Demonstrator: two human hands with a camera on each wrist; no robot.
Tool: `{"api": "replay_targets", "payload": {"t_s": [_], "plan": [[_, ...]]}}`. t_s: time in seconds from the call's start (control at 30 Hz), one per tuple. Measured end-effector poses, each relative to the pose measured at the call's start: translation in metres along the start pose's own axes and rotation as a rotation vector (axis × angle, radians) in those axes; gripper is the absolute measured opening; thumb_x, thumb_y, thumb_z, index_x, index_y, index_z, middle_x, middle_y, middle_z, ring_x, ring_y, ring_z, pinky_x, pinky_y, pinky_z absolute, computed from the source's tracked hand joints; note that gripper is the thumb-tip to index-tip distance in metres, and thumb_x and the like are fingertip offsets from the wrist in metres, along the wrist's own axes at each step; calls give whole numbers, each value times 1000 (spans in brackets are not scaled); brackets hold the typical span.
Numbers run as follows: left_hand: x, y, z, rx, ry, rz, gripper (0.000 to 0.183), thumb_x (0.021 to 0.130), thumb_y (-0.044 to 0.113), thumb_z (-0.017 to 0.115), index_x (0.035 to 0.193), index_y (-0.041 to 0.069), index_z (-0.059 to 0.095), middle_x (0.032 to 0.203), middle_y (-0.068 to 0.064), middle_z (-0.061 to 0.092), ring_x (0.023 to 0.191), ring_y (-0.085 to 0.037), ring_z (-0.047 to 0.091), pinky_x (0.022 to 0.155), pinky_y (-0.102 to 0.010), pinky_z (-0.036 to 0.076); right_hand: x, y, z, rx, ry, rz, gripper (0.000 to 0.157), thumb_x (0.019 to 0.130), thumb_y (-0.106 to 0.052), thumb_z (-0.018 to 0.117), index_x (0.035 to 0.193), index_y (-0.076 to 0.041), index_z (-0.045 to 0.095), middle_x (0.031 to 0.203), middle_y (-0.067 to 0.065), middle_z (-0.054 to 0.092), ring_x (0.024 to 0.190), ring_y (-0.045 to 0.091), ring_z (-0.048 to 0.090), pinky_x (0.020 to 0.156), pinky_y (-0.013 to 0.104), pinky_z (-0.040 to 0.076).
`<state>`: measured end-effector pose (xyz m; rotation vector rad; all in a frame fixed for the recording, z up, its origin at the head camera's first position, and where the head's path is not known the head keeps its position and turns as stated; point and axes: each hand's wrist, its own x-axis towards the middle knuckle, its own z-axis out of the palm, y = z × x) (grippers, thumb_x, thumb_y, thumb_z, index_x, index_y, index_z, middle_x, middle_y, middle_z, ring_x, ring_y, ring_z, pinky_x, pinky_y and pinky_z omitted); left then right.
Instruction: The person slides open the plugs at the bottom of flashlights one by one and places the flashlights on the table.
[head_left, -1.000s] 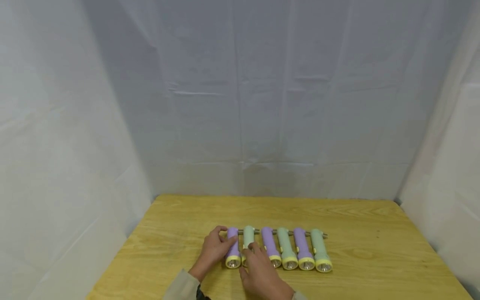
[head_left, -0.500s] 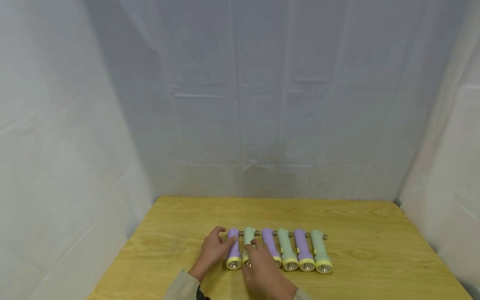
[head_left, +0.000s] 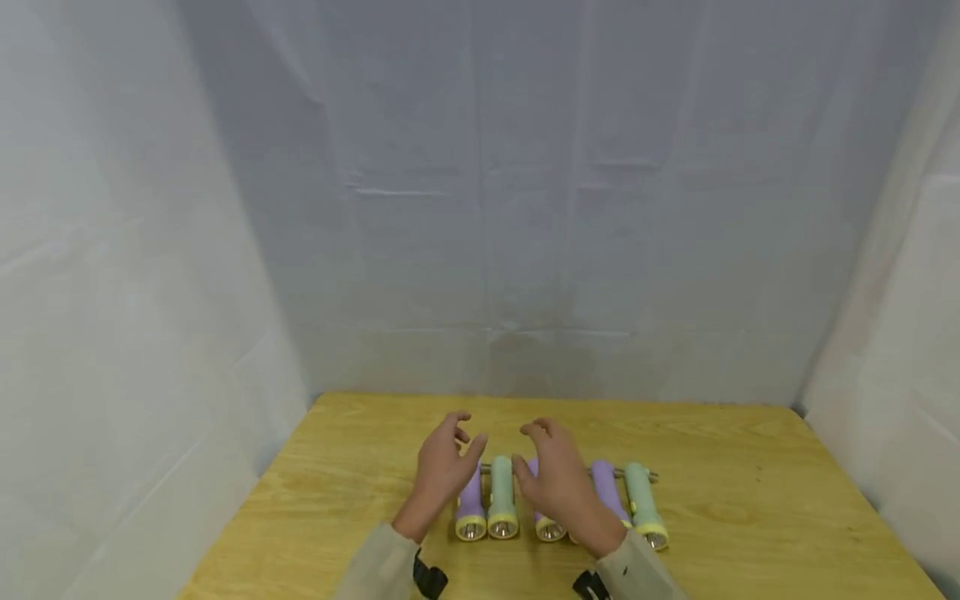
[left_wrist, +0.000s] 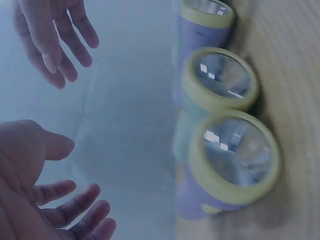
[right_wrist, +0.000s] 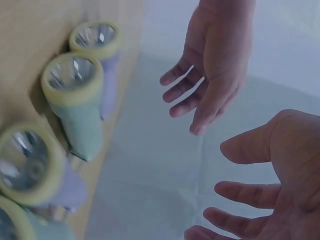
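Note:
Several flashlights with yellow lens rims lie in a row on the table, purple and green alternating. In the head view, my left hand [head_left: 441, 467] is raised over the leftmost purple flashlight [head_left: 470, 510], its fingers loosely bent around nothing. A green flashlight [head_left: 502, 498] shows between the hands. My right hand [head_left: 561, 482] hovers farther right, hiding much of a purple flashlight [head_left: 551, 528] and a green one beside it. Both wrist views show the palms facing each other, fingers spread and apart from the flashlights. Toward the right end lie another purple flashlight [head_left: 609, 490] and a green flashlight [head_left: 645, 504].
Thin metal rods [head_left: 652, 477] run crosswise at the flashlights' tail ends. The wooden table [head_left: 360, 467] meets a grey sheet [head_left: 525, 250] behind it. Pale sheets hang at the left [head_left: 135, 333] and right [head_left: 900, 358].
Both hands have lifted off the flashlights and moved forward. The left has left the leftmost purple flashlight; the right has shifted right, uncovering the second, green flashlight. The row stays put.

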<state>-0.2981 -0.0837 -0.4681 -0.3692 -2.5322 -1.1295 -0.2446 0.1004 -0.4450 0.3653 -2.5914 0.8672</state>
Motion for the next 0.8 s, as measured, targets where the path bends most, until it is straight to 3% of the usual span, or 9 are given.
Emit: {"api": "replay_targets", "payload": {"t_s": [0.3,0.47,0.63,0.8], "plan": [[10,39,5,82,187,251,40,96,22,68,129,0,61,110,-20,69,101,-38,62,86,-52,52,19,14,-29,-59,270,-126,39,94,-14,71,126,7,62,128,30,60,119,46,58,97,59,53],[13,55,11,175,288,365,45,96,25,67,132,-1,60,119,-23,68,108,-42,60,93,-55,51,21,16,-33,-96,344,-166,39,96,-15,69,127,6,62,129,30,61,119,48,58,100,63,50],[15,65,20,282,343,414,49,96,28,67,134,-1,58,121,-22,66,113,-42,59,95,-55,51,20,22,-29,-140,391,-181,39,97,-18,67,129,4,61,131,32,60,120,51,57,99,66,49],[15,65,35,384,355,428,53,96,31,65,137,-1,56,122,-22,65,117,-43,58,97,-56,50,17,30,-20,-182,417,-161,40,98,-20,65,129,4,61,132,33,59,120,51,56,96,67,48]]}}
